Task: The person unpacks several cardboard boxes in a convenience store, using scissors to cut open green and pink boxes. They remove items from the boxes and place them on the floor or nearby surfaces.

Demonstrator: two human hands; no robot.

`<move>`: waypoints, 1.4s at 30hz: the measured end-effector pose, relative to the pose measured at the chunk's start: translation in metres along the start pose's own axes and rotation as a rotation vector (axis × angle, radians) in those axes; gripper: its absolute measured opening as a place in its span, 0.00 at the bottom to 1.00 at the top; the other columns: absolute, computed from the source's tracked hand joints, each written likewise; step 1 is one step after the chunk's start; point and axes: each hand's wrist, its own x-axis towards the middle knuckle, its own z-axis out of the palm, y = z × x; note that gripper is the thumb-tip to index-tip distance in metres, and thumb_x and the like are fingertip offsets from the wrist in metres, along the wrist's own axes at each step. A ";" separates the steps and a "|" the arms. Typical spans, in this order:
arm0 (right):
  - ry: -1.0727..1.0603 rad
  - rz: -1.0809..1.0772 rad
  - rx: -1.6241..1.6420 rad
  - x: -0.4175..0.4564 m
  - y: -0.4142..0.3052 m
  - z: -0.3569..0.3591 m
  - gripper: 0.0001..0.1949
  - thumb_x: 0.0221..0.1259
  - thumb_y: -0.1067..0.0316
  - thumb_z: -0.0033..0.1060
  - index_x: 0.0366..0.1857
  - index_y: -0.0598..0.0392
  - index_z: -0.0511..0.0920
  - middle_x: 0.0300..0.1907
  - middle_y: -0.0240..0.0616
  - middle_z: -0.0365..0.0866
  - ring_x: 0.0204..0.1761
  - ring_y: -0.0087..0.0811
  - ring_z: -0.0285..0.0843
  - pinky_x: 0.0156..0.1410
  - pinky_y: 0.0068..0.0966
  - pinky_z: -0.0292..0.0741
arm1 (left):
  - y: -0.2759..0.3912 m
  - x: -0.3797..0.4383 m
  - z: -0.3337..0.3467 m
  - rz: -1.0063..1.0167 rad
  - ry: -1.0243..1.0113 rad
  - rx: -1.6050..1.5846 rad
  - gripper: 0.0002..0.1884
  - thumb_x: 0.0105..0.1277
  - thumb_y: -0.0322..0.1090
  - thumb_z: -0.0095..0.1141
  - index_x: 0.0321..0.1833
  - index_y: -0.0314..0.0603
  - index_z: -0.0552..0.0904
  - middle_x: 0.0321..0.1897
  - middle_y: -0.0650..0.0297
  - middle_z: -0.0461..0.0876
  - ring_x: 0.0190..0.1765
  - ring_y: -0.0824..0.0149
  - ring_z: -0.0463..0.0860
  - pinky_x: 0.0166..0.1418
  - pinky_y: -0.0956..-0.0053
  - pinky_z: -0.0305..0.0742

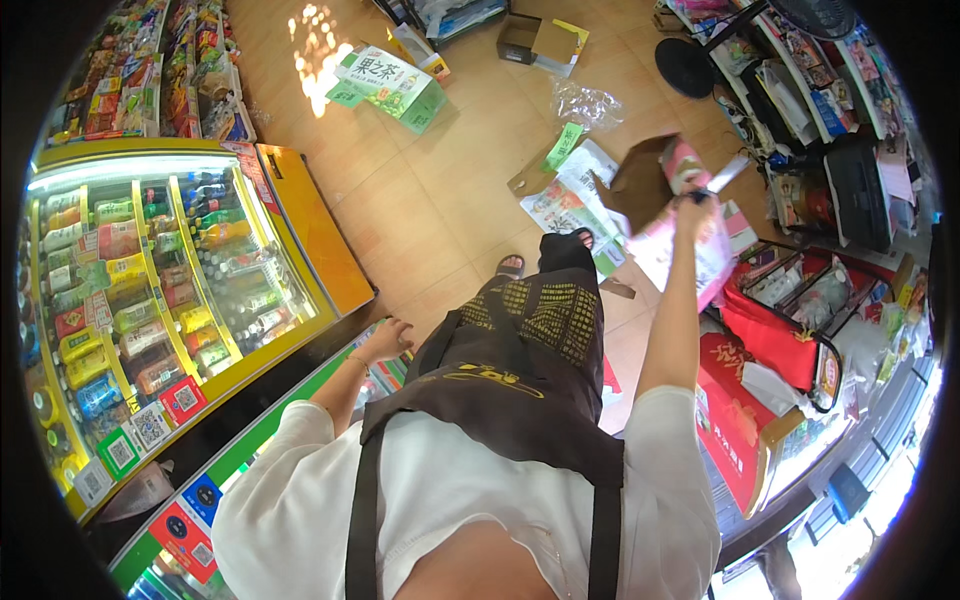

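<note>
My right hand (pixel 696 210) is closed around something dark and pale with a blade-like strip, perhaps a box cutter; its exact kind is blurred. The hand lies over a pink and white cardboard box (pixel 664 247), whose brown inside shows at the upper left. Whether my fingers also grip the box is unclear. My left hand (pixel 386 341) hangs with fingers slightly bent and holds nothing, near the green-edged cooler on my left. By my feet, printed cardboard (pixel 562 206) lies flattened on the floor, partly beneath the box.
A green and white carton (pixel 390 86), an open brown box (pixel 536 41) and clear plastic wrap (pixel 585 103) lie on the tiled floor. A yellow drinks cooler (pixel 315 232) stands left. At right are a red bag (pixel 772 330), a red carton (pixel 724 427) and loaded shelves (pixel 795 97).
</note>
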 end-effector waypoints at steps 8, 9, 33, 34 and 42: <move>-0.658 0.078 -0.378 -0.151 0.049 -0.007 0.24 0.51 0.42 0.62 0.35 0.57 0.81 0.39 0.55 0.82 0.45 0.54 0.80 0.50 0.43 0.74 | -0.034 0.003 0.043 -0.139 0.260 -0.735 0.20 0.62 0.38 0.57 0.56 0.39 0.78 0.51 0.51 0.78 0.53 0.56 0.78 0.59 0.67 0.71; -0.706 0.111 -0.393 -0.163 0.086 -0.015 0.24 0.50 0.42 0.62 0.32 0.57 0.82 0.36 0.54 0.83 0.43 0.53 0.81 0.49 0.42 0.75 | -0.031 0.000 0.041 -0.143 0.258 -0.755 0.21 0.62 0.38 0.57 0.57 0.39 0.78 0.51 0.51 0.78 0.53 0.57 0.78 0.59 0.67 0.71; -0.728 0.955 -0.514 -0.338 0.056 -0.043 0.09 0.52 0.67 0.66 0.22 0.63 0.79 0.17 0.39 0.81 0.13 0.27 0.73 0.16 0.26 0.66 | -0.237 0.359 -0.310 -0.191 0.605 -0.709 0.43 0.52 0.44 0.69 0.68 0.34 0.63 0.59 0.41 0.72 0.61 0.48 0.73 0.62 0.62 0.71; -0.713 0.924 -0.600 -0.341 0.035 -0.028 0.10 0.51 0.66 0.67 0.24 0.63 0.79 0.16 0.41 0.81 0.15 0.28 0.78 0.20 0.27 0.70 | -0.259 0.389 -0.326 -0.197 0.631 -0.687 0.43 0.52 0.44 0.69 0.68 0.33 0.63 0.60 0.41 0.72 0.61 0.48 0.73 0.62 0.62 0.71; -0.814 0.414 -0.629 -0.241 -0.077 0.234 0.16 0.56 0.60 0.60 0.30 0.69 0.77 0.25 0.49 0.79 0.29 0.44 0.76 0.39 0.41 0.72 | -0.388 0.554 -0.409 -0.505 0.613 -1.252 0.45 0.58 0.48 0.64 0.73 0.41 0.54 0.68 0.48 0.61 0.65 0.54 0.68 0.61 0.56 0.70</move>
